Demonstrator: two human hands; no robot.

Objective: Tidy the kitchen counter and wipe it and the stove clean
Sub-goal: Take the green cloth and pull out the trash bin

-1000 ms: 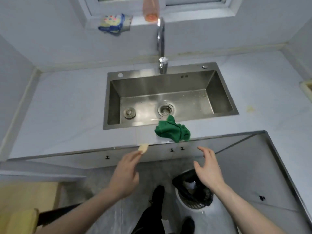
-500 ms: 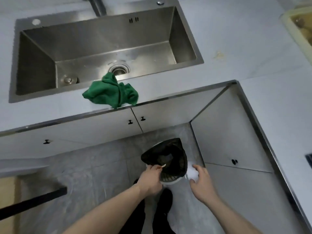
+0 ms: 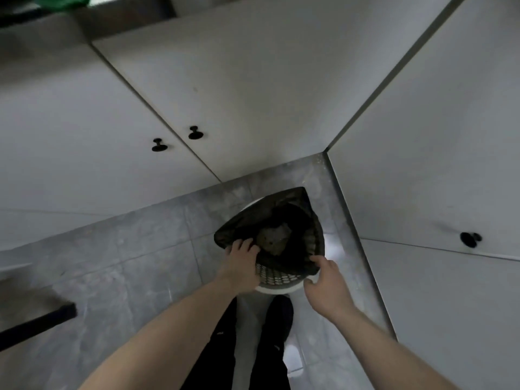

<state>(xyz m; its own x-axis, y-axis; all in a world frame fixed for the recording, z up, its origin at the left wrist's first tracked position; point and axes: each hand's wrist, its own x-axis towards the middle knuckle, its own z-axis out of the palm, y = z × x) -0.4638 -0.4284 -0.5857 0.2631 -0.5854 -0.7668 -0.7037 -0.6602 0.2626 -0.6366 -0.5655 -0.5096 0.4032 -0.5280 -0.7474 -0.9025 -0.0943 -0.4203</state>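
A white mesh waste bin (image 3: 281,288) lined with a black bag (image 3: 284,204) stands on the grey floor tiles in the corner of the cabinets. Some brownish waste (image 3: 273,240) lies inside it. My left hand (image 3: 242,263) is at the bag's near left edge, fingers curled over it into the opening. My right hand (image 3: 323,280) pinches the bag and bin rim at the near right, thumb below and fingers above. The pale scrap is not visible. A bit of the green cloth (image 3: 62,1) shows at the top left edge, on the counter's lip.
White cabinet doors with black knobs (image 3: 194,133) (image 3: 470,239) close in the bin from behind and from the right. My dark trousers and shoes (image 3: 278,313) are just in front of the bin. A black bar (image 3: 36,322) juts in at the lower left.
My head has dropped lower, so the sink and counter have left the view. Both hands have closed in on the bin's rim, and the pale scrap in my left hand is no longer seen.
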